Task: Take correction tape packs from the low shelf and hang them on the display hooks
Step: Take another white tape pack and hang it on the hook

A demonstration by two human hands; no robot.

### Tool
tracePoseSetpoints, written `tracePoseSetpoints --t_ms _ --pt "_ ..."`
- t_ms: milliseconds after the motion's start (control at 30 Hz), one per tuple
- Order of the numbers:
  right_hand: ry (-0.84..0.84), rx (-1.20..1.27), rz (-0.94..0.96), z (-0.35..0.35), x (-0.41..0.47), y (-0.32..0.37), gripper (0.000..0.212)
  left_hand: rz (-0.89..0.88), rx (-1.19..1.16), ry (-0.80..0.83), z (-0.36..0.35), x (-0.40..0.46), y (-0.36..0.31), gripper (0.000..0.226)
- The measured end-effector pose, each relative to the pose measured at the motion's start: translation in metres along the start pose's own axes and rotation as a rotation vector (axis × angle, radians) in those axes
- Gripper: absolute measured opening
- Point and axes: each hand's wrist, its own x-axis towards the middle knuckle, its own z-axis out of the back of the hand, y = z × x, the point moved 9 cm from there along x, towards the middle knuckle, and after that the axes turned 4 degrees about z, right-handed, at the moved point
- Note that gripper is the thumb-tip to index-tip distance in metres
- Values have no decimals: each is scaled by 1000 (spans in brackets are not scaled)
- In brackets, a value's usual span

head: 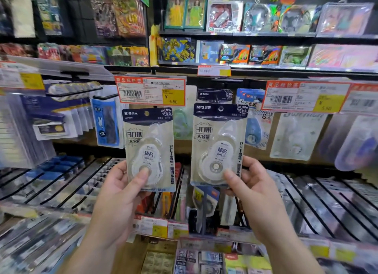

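1. Cream-and-navy card, twice over: the person has two correction tape packs up at once, the left pack [149,149] and the right pack [218,145], both upright and face-on, side by side with a clear gap between them.

2. Big risk here, by judgement: the hang hole. The right pack's hole [220,109] sits just below the matching packs on the hook [214,95] at its 12 o'clock. Miss the hook tip and the card buckles or skids off the wire.

3. Second risk: both hands are busy. With no free hand to steady the hook or push the hung stock back, one pack could knock the row, or slip while attention is on the other.

4. Third: the price tag [150,92] hangs right at 12 o'clock of the left pack and hides whatever hook lies behind it. Which hook that pack is meant for cannot be told from this view.

5. Left hand [120,194]: partly closed, pinching the left pack low down, thumb pressed on the clear blister near the reel, fingers curled behind the card.

6. Right hand [251,192]: same story, mirrored. Thumb on the front at the pack's 5 o'clock corner, fingers wrapped round the right edge and behind.

7. Both grips are low on tall cards, so the tops may wobble as they go up.
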Motion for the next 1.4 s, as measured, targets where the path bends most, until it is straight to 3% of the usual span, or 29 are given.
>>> tracePoseSetpoints --t_ms 67,233,400,600,667,767,800,967,1167,1300,1400 --pt "-14 -56 -36 3 3 -9 14 0 -3 22 0 0 0 44" --pt "-13 -152 -105 2 10 -26 25 14 -21 56 1 -1 2 38" --pt "-50 -100 -136 0 22 -37 23 5 -10 44 4 1 4 51" --pt "-103 -41 -163 1 41 -44 24 23 -5 54 9 6 13 47" --pt "-116 -37 -174 3 49 -49 24 28 -13 58 9 8 15 55" --pt "-122 -58 -166 5 63 -55 26 30 -9 54 9 10 17 97" --pt "-122 -55 -160 5 67 -57 26 32 -12 48 9 10 17 101" --pt "-122 -26 -148 4 83 -61 23 35 -40 66 6 13 20 68" --pt "-83 -2 -193 -3 96 -70 23 28 -21 48 9 15 19 105" --pt "-66 1 -204 -3 105 -75 24 25 -28 53 9 15 18 108" --pt "-62 9 -211 -2 108 -78 36 25 -12 57 9 13 17 106"
